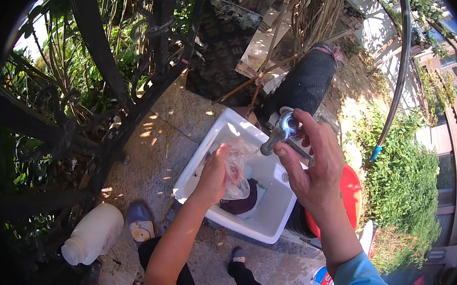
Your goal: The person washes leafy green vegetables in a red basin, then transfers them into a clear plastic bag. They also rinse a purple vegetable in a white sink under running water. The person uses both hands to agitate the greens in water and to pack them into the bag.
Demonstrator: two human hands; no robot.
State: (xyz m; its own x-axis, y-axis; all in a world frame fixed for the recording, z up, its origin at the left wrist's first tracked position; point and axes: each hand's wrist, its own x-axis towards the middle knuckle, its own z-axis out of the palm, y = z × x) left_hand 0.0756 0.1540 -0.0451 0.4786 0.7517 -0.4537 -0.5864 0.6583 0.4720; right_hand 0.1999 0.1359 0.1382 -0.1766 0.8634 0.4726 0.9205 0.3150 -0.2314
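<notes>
My left hand (212,179) grips a crumpled clear plastic bag (236,169) with something reddish inside, above a white sink (271,219). A dark purple item (241,205) lies in the basin under the bag, partly hidden by it. My right hand (319,160) is at a metal tap (285,128) over the sink's far right side. Its index fingertip appears to touch the tap's head, while the thumb is spread apart near the spout. Whether the other fingers grip the tap is hidden. No water stream is visible from the spout.
Right of the sink sits a red basin (351,197), partly behind my right forearm. A large whitish plastic jug (95,233) lies at left by a black iron railing (112,150). Behind the tap is a thick black roll (305,79). A hose (397,87) hangs at upper right.
</notes>
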